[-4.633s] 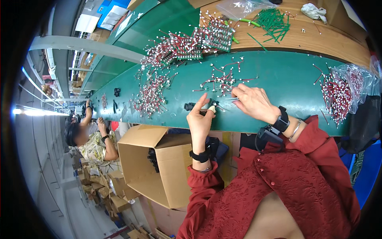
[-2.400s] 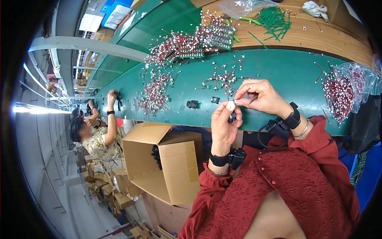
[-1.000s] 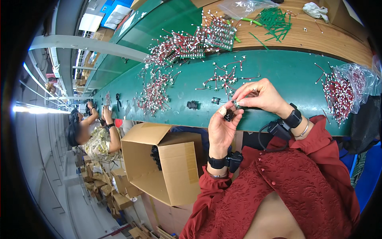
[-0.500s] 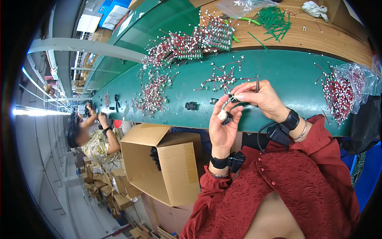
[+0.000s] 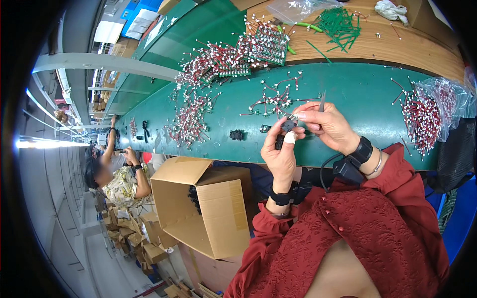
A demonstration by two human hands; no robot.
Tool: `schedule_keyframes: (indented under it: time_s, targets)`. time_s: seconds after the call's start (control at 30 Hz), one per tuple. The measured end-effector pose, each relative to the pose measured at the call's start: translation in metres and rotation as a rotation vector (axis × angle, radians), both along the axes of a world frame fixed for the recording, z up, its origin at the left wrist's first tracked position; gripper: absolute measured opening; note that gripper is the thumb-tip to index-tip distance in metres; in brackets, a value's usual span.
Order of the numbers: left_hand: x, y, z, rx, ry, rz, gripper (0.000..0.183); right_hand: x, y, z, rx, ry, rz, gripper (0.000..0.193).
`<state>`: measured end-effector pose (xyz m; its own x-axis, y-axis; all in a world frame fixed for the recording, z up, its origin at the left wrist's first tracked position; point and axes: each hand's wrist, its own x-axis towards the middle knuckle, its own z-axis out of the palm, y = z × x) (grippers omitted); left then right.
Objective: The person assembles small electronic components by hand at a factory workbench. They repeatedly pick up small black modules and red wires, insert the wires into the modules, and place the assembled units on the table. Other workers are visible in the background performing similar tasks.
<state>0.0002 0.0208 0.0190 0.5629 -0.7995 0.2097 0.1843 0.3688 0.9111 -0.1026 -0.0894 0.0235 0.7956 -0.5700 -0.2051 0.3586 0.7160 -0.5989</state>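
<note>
My left hand (image 5: 279,161) is closed, its thumb in a white finger cover (image 5: 289,137), around a small black plastic part (image 5: 288,125). A second dark piece (image 5: 279,142) shows against its palm. My right hand (image 5: 332,128) meets it from the right, thumb and forefinger pinched at the part's upper edge, where something small and pale shows. Metal tweezers (image 5: 322,101) stick up from between the right fingers. Just beyond my hands lie loose small connectors with red wires (image 5: 273,102). More black parts (image 5: 237,134) rest to the left on the green work surface (image 5: 348,79).
Piles of wired boards (image 5: 268,47) and connectors (image 5: 191,116) lie left. A plastic bag (image 5: 449,97) of wired pieces sits right. Green strips (image 5: 340,27) lie on a wooden board (image 5: 387,49). An open carton (image 5: 223,213) stands below the edge; a co-worker (image 5: 124,186) is far left.
My left hand has turned inward, its thumb now pressing on the black part, which has come up to the right fingertips. The right hand has barely shifted. The co-worker's arm has stretched farther out.
</note>
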Motion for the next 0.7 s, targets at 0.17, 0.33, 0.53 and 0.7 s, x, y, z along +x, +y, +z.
schedule_keyframes:
  time_s: [0.17,0.33,0.53,0.7]
  targets:
    - [0.010,0.010,0.003,0.041,-0.001,-0.034,0.036,0.000,0.000,0.005,-0.676,0.040,-0.214,0.010]
    - [0.014,0.015,0.004,0.058,-0.032,-0.051,0.035,0.002,0.002,0.008,-0.926,0.009,-0.248,0.010]
    - [0.016,0.019,0.004,0.103,-0.101,-0.031,0.034,0.001,0.002,0.007,-0.987,0.015,-0.239,0.011]
    - [0.018,0.023,0.003,0.140,-0.175,-0.027,0.033,0.002,0.002,0.007,-1.131,0.048,-0.238,0.011]
